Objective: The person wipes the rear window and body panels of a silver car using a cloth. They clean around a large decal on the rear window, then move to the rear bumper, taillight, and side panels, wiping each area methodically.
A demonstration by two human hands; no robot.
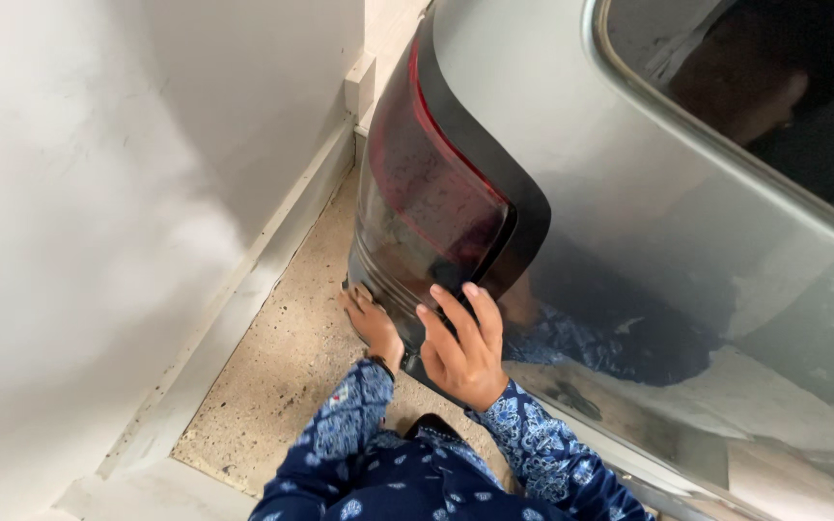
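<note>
The left hand's (371,326) fingertips vanish behind the tail light's (427,203) lower corner (the car window (774,87) runs off frame).

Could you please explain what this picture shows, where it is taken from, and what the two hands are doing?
There is one picture, taken by a camera worn on a person's head and looking down at their own arms, in blue patterned sleeves. No machine is involved, only bare hands. In front of them is the rear corner of a silver car parked close to a white wall, over a speckled floor. The left hand touches the lower edge of the dark red tail light. The right hand lies flat, fingers spread, against the light's lower corner. Neither hand holds anything. The car's glossy paint mirrors the patterned sleeves.
</note>
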